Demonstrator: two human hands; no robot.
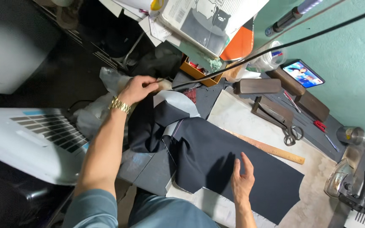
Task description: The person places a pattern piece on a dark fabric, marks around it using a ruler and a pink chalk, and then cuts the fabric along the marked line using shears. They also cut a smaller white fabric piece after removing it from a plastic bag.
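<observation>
Dark navy fabric [216, 164] lay spread across the pale worktable [241, 116] in the centre of the frame, one end bunched toward the upper left. The right hand [242, 179] rested flat on it, fingers loosely open, holding nothing. The left hand [138, 89], a gold watch [119, 104] at its wrist, was closed in a pinch on the cloth's far edge. Scissors [291, 134] and a wooden ruler [271, 148] lay to the right.
</observation>
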